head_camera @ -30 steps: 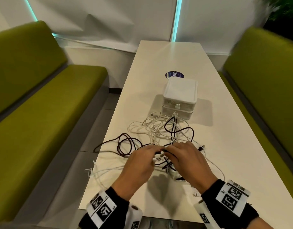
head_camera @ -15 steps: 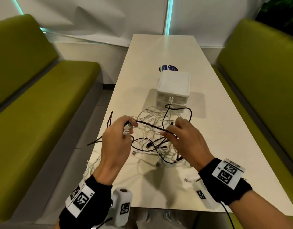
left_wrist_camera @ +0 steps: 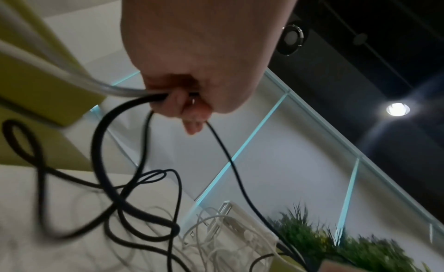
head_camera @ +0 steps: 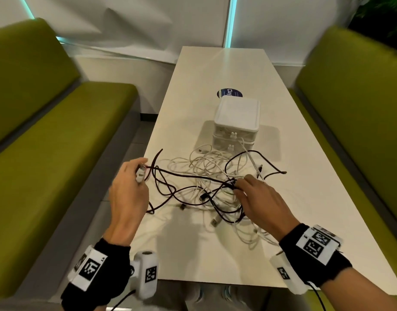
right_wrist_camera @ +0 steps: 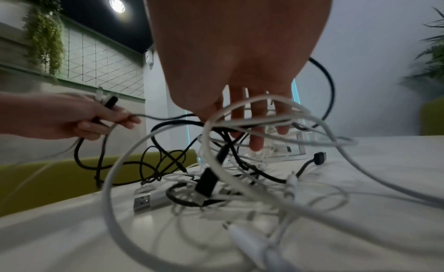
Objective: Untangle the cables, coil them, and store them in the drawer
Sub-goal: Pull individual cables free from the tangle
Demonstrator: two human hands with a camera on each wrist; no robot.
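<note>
A tangle of white cables point(head_camera: 206, 167) and black cables point(head_camera: 168, 187) lies on the white table point(head_camera: 215, 70), in front of a small white drawer box point(head_camera: 236, 122) with both drawers closed. My left hand point(head_camera: 140, 175) is raised over the table's left edge. It grips a white plug together with a black cable end point(left_wrist_camera: 153, 99). From there a black cable point(head_camera: 188, 176) runs rightwards to my right hand point(head_camera: 236, 185), which pinches it at the knot in the middle of the pile. White loops point(right_wrist_camera: 264, 109) hang across the right hand's fingers point(right_wrist_camera: 257, 135).
Green benches point(head_camera: 47, 135) point(head_camera: 361, 104) run along both long sides of the table. A round blue sticker point(head_camera: 229, 93) lies behind the drawer box. Loose plugs point(right_wrist_camera: 144, 202) lie near the table's front edge. Cable ends reach close to the left edge.
The hands, together at the near side of the tangle a second ago, have moved apart. The left hand rose and pulled the cable ends leftwards, stretching the black cable between the hands.
</note>
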